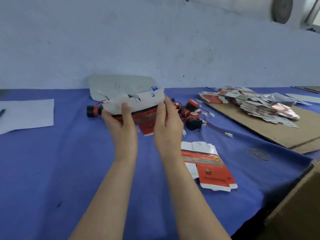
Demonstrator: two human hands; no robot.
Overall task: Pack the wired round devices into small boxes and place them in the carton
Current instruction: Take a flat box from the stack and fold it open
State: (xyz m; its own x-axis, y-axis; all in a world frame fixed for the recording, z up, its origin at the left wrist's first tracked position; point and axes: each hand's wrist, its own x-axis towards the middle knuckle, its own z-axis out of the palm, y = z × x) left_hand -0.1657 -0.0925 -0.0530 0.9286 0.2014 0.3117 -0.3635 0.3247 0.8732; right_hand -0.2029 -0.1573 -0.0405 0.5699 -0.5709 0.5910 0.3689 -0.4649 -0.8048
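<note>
Head view: the left hand [119, 120] and right hand [168, 123] each grip one end of a flat box [138, 105]. Their thumbs are on its printed face and their fingers behind, and they hold it raised above the blue bench [52, 170] with its long axis running left to right. One round device [92, 111] lies just beside the left hand, on its outer side. A heap of devices [190, 112] sits just right of the right hand. The carton [297, 205] stands at the near right, closer to the right hand. The box likely needs folding first.
</note>
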